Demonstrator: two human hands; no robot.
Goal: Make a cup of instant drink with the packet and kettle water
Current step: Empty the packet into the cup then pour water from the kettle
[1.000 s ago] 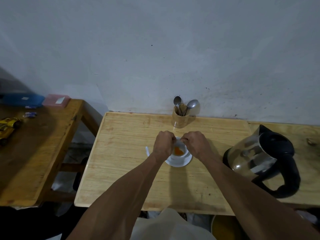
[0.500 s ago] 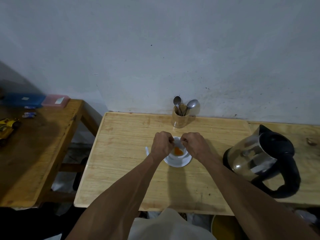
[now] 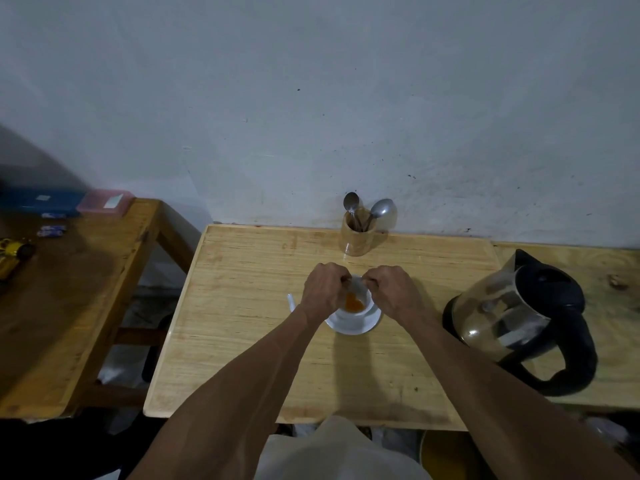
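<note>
A white cup (image 3: 364, 305) stands on a white saucer (image 3: 349, 326) in the middle of the light wooden table (image 3: 242, 306). A heap of orange powder (image 3: 458, 301) lies at the cup's bottom. My left hand (image 3: 323, 289) and my right hand (image 3: 393, 289) hover just above the cup's rim, knuckles up, both pinched on the packet (image 3: 356, 279). Only a pale sliver of it shows between my fingers. The glass kettle (image 3: 502, 317) with a black lid and handle stands to the right, apart from my hands.
A wooden holder (image 3: 356, 235) with spoons stands against the wall behind the cup. A small white piece (image 3: 290, 301) sticks out left of the saucer. A darker side table (image 3: 69, 289) at the left carries boxes and small items.
</note>
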